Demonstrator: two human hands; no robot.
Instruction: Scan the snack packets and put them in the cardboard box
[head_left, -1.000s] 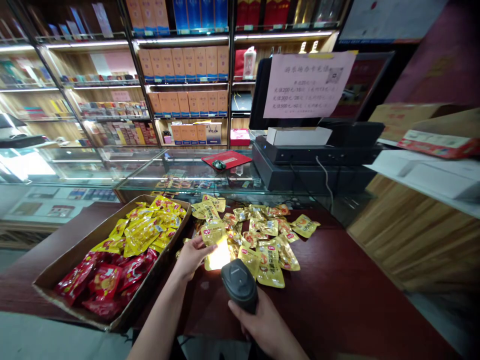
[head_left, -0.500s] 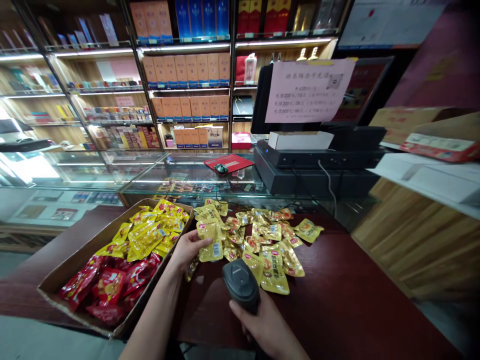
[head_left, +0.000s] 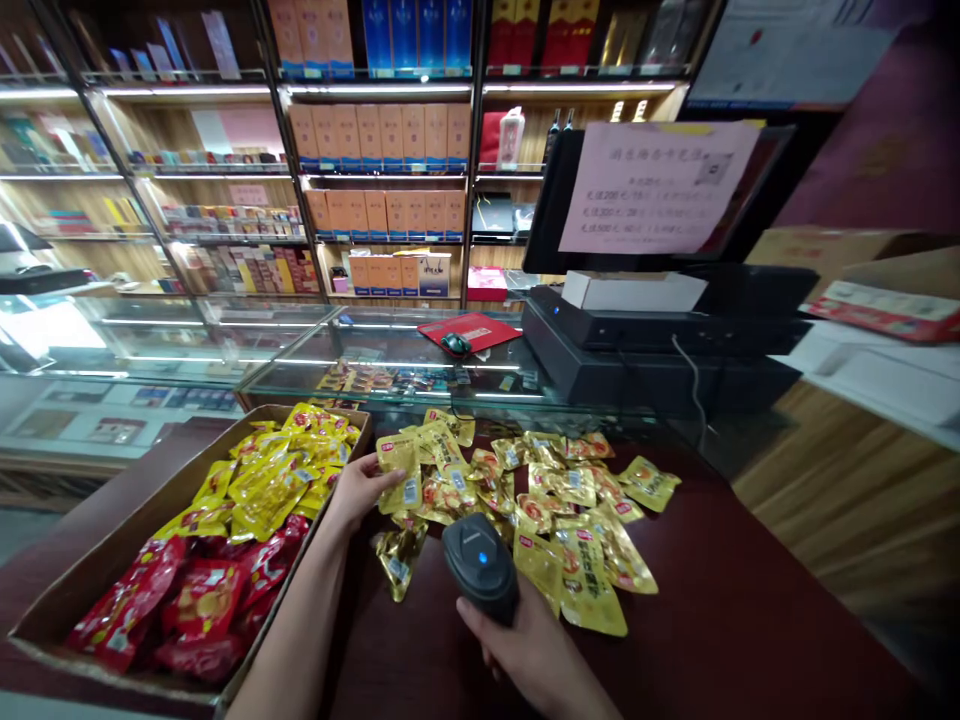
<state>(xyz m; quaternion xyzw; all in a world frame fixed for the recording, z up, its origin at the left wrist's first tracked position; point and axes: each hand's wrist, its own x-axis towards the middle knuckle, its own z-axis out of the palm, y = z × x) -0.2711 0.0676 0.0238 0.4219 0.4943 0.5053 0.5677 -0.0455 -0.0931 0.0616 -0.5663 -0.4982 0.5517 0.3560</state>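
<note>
My left hand [head_left: 363, 490] pinches a gold snack packet [head_left: 399, 468] by its left edge, with the barcode side facing up. In my right hand [head_left: 517, 630] is a black handheld barcode scanner [head_left: 480, 565], its blue light lit on top and its head pointing away from me. Beyond the scanner, many loose gold snack packets [head_left: 559, 485] lie scattered over the dark red table. One crumpled packet [head_left: 400, 555] rests just below the held one. Left of my left forearm stands a cardboard box [head_left: 67, 600] holding yellow packets [head_left: 277, 470] and red packets [head_left: 202, 595].
Behind the table runs a glass display counter [head_left: 360, 345] with a mouse [head_left: 455, 344] on a red pad [head_left: 487, 328]. A monitor [head_left: 551, 200] with a pink paper sign [head_left: 652, 190] stands at the right. Lit shelves [head_left: 382, 180] of boxed goods line the back.
The view has shifted slightly. My left hand has drawn the held packet a little to the left, uncovering the crumpled packet. A blue light now shows on the scanner.
</note>
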